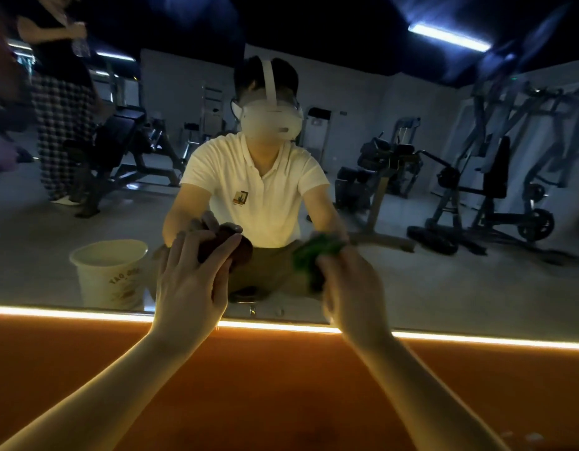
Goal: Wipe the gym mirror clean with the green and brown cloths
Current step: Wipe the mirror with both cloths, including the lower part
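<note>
Two cloths meet the gym mirror (444, 275) low down, just above its lit lower edge, one per hand and probably so both sides get wiped at once. The left hand (190, 275) spreads fairly straight fingers over the brown cloth (241, 253), pressing it flat to the glass. The right hand (350, 281) carries the bunched green cloth (311, 255) — blur hides its finger grip. A pale bucket (109, 271) shows in reflection — contents out of sight.

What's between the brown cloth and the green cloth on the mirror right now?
Nothing. In the head view, only bare mirror glass separates the brown cloth from the green cloth.
</note>
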